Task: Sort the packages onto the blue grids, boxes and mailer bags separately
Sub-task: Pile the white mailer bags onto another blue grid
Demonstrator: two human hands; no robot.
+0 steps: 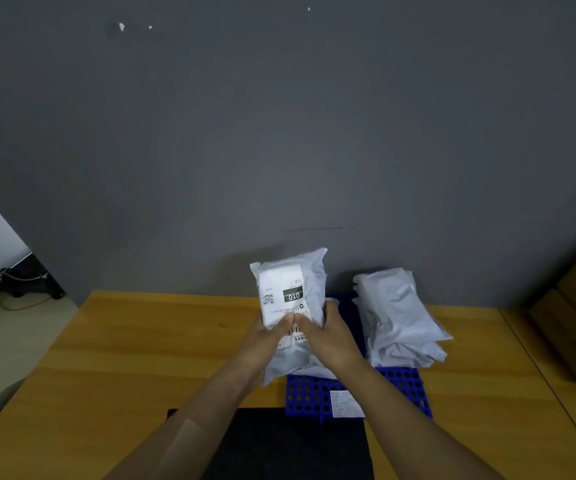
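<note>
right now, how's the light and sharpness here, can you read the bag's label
Head view: dim light; the mailer bag, held by left hand and right hand, throws a soft shadow on the wall; 010 on its label reads, smaller print blurs.

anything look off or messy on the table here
The pile of mailer bags on the blue grid slumps unevenly, and a loose paper slip lies alone near the grid's front edge. The held mailer bag looks fine.

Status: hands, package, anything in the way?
Left hand and right hand grip white mailer bag over blue grid. Stack of bags sits on grid's right. No obstruction seen.
</note>
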